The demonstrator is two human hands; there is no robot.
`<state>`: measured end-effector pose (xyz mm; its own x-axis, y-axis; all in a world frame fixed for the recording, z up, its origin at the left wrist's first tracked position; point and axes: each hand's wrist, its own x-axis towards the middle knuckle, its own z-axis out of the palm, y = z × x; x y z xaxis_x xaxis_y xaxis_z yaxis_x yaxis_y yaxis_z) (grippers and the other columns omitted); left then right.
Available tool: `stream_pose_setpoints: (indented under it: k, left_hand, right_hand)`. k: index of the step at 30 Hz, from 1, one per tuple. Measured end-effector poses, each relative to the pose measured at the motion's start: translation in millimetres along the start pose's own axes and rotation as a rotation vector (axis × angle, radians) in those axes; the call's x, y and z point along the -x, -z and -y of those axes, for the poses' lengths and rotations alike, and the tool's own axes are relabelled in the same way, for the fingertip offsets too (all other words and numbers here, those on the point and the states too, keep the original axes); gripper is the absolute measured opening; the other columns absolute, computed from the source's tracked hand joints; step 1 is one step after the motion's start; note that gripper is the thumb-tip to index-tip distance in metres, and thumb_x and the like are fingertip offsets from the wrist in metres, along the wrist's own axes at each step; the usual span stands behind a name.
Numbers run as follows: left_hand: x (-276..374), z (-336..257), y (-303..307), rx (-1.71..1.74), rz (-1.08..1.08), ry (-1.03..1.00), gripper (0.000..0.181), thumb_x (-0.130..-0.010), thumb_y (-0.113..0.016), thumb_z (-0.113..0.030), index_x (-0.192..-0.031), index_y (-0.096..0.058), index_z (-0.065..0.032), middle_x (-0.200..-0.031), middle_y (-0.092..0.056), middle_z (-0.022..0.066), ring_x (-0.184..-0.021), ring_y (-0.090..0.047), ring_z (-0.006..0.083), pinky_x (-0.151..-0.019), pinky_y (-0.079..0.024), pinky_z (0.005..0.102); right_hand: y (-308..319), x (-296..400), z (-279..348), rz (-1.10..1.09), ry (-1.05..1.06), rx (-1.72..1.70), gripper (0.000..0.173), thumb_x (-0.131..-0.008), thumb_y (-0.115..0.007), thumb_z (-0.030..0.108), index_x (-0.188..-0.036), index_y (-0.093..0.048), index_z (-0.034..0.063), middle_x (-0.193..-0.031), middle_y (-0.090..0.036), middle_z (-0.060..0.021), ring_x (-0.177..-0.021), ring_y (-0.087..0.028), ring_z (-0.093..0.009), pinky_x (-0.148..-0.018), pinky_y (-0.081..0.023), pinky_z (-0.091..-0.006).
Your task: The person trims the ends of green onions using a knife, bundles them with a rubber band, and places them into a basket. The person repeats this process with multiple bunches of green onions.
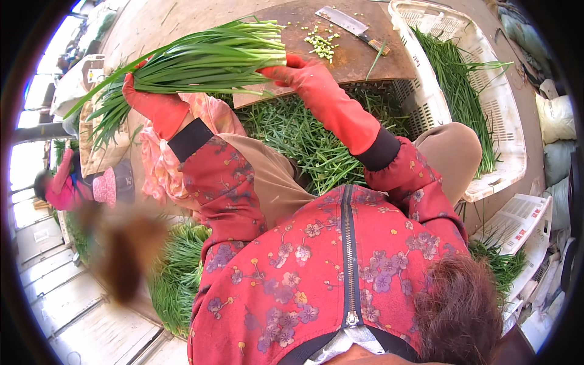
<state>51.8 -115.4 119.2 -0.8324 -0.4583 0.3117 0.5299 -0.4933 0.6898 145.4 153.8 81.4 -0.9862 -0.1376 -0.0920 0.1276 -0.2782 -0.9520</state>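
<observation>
A thick bunch of garlic chives [219,57] lies crosswise in the air, its pale, evenly cut ends pointing right. My left hand [153,102], in a red rubber glove, grips the leafy part from below. At the cut end, my right hand [299,75], gloved the same way, holds the lower side of the stems. Beyond it is a rust-brown board [365,64] with a small heap of chopped pale stem ends [321,43]. A cleaver [343,20] with a wooden handle rests flat near the board's far edge.
Cut green leaves [305,141] pile up between my knees, below the board. At right stands a white plastic crate [511,123] holding loose chives [461,86]. More chives [180,278] lie at my left side. Another person in pink [68,187] is at far left.
</observation>
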Motion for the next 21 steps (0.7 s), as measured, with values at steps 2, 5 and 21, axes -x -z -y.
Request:
stream_pose_setpoints:
  k: [2, 5, 21]
  left_hand:
    - [-4.2, 0.1, 3.5, 0.046, -0.001, -0.008, 0.030, -0.082, -0.044, -0.023, -0.089, -0.060, 0.0011, -0.088, -0.063, 0.0151, -0.084, -0.060, 0.0278, -0.083, -0.047, 0.0411]
    - [-11.5, 3.9, 15.4, 0.114, -0.001, -0.004, 0.027, -0.082, -0.045, -0.021, -0.089, -0.058, 0.0017, -0.085, -0.062, 0.0144, -0.083, -0.060, 0.0275, -0.083, -0.047, 0.0417]
    - [-16.7, 21.7, 23.2, 0.087, -0.105, 0.156, 0.026, -0.082, -0.047, -0.025, -0.089, -0.053, 0.0001, -0.083, -0.059, 0.0130, -0.078, -0.058, 0.0270, -0.073, -0.048, 0.0398]
  right_hand:
    - [5.9, -2.1, -8.1, -0.043, 0.089, -0.114, 0.029, -0.074, -0.073, 0.030, -0.087, -0.068, 0.0054, -0.085, -0.065, -0.0018, -0.073, -0.052, -0.009, -0.070, -0.041, -0.0239]
    - [32.0, 6.3, -20.1, -0.041, 0.107, -0.068, 0.024, -0.077, -0.070, 0.029, -0.084, -0.068, 0.0061, -0.084, -0.066, -0.0010, -0.080, -0.056, -0.009, -0.076, -0.043, -0.0249]
    - [23.2, -0.1, 17.5, -0.330, 0.961, 0.936, 0.013, -0.074, -0.070, 0.013, -0.085, -0.070, 0.0067, -0.085, -0.067, -0.0064, -0.081, -0.061, -0.023, -0.073, -0.046, -0.0328]
